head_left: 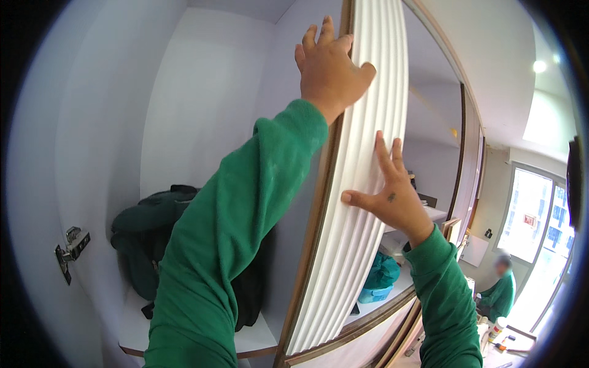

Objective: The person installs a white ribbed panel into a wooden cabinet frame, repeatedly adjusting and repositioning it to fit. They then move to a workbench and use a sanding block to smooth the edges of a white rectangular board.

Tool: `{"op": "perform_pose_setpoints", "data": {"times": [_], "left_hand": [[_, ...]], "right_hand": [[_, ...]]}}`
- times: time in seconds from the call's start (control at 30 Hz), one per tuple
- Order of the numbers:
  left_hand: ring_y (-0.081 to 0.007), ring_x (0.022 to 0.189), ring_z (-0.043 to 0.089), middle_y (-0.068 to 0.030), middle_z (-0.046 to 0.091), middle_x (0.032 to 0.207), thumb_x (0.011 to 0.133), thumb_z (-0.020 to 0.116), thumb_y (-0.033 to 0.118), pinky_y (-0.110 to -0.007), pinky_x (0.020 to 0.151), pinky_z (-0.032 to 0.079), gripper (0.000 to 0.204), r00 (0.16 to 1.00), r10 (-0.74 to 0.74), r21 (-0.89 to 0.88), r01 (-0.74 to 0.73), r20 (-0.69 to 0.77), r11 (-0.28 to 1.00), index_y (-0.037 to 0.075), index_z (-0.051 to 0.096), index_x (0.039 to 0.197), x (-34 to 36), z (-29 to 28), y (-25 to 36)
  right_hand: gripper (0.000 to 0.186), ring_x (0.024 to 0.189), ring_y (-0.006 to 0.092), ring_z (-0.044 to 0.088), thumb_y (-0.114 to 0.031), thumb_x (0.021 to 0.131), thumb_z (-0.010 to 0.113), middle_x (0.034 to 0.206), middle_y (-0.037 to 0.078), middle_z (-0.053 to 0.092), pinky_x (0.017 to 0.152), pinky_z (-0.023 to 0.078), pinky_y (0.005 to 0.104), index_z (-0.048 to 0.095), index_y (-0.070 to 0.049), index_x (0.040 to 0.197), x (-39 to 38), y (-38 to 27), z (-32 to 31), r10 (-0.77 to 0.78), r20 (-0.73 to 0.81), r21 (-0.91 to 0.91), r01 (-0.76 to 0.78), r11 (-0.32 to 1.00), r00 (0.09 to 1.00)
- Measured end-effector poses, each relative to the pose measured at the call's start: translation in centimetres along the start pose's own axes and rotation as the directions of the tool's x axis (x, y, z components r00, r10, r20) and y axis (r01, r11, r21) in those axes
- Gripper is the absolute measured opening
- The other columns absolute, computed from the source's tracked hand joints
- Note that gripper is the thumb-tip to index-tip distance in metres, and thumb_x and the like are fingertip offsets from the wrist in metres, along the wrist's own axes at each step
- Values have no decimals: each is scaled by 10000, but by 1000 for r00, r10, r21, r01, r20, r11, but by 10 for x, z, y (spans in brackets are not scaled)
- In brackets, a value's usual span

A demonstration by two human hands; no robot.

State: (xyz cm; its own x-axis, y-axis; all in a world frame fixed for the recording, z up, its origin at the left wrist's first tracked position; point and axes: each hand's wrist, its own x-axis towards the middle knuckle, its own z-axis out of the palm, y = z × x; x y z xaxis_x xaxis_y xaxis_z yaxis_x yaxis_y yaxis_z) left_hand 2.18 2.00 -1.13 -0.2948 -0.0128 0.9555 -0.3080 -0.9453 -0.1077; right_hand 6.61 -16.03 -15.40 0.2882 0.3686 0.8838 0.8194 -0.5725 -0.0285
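Green sleeves (227,227) up front! Left hand (334,70), right hand (396,199), fingers (327,29) splayed against the fluted white panel (353,184); wardrobe (205,92) holds dark bag (144,245), shelf (402,285) a blue tub (375,295).

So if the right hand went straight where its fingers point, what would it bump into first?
Probably the left hand, near its thumb. The right hand points up along the white ribbed panel toward it, though depth is hard to judge.
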Motion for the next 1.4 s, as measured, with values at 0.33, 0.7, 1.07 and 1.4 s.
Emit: {"op": "perform_pose_setpoints", "data": {"times": [0.33, 0.7, 1.07, 1.4], "left_hand": [[-372, 1574, 121, -141, 273, 1687, 898, 701, 528, -626, 1255, 75, 618, 990, -136, 200, 125, 39, 972, 181, 650, 1406, 109, 31, -7], [-350, 1580, 89, -120, 264, 1694, 842, 764, 425, -589, 1266, 89, 478, 979, -202, 80, 201, 0, 976, 202, 752, 1265, 118, 36, -9], [-340, 1588, 48, -92, 220, 1712, 827, 787, 371, -585, 1277, 50, 457, 971, -238, 19, 237, 9, 971, 173, 761, 1238, 118, 35, -5], [-398, 1558, 158, -106, 252, 1704, 845, 774, 467, -589, 1243, 172, 475, 975, -219, 144, 220, -21, 965, 234, 762, 1259, 117, 37, -5]], "right_hand": [[1296, 1385, 771, 132, -655, 684, 871, 1606, 461, 58, 1142, 282, 699, 183, -150, 1660, -1, -6, 0, 30, 52, 70, -34, 997, 998], [1304, 1411, 744, 112, -674, 694, 850, 1583, 489, 72, 1210, 197, 637, 164, -130, 1660, -1, -3, -2, 6, 39, 31, -8, 999, 999], [1298, 1397, 753, 122, -691, 703, 832, 1572, 503, 76, 1214, 195, 626, 169, -110, 1656, 0, -2, -3, 8, 54, 10, -8, 1000, 999], [1280, 1401, 750, 117, -672, 712, 837, 1599, 471, 61, 1206, 216, 633, 167, -132, 1660, 0, -5, -4, 23, 56, 23, -24, 999, 998]]}}
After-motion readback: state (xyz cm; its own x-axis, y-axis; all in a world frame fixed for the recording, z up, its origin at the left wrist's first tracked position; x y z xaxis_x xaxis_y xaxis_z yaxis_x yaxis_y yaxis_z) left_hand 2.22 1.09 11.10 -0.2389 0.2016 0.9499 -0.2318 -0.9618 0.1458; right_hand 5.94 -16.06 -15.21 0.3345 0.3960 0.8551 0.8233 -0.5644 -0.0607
